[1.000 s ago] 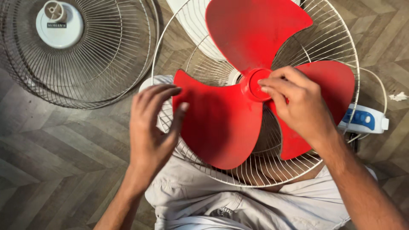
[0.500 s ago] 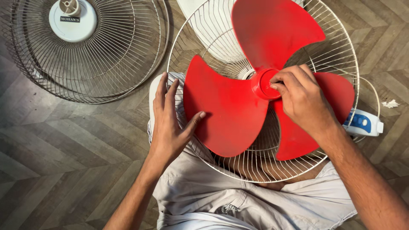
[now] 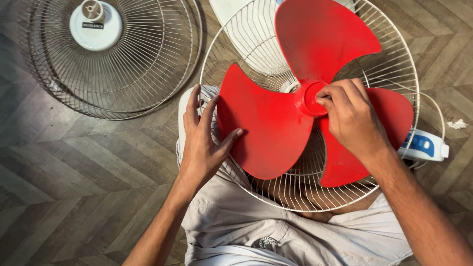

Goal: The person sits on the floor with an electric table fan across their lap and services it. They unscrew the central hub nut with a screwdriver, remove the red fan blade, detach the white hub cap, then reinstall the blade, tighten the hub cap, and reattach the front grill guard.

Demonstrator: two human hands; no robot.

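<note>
A red three-bladed fan blade (image 3: 276,123) sits in a white wire rear guard (image 3: 236,44) resting over my lap. My left hand (image 3: 204,140) grips the left rim of the guard, its thumb pressing on the left blade. My right hand (image 3: 352,118) has its fingers closed around the red hub (image 3: 308,98) at the blade's centre. The lower right blade is partly hidden under my right hand and wrist.
A detached wire front guard (image 3: 148,64) with a round white centre cap (image 3: 96,24) lies on the herringbone wood floor (image 3: 74,187) at upper left. The fan's white and blue base (image 3: 423,145) shows at right. A white scrap (image 3: 457,124) lies near the right edge.
My left hand slid from on top of the left blade to the guard's rim, thumb now on the blade. My right hand stays on the hub. The view shifted slightly.
</note>
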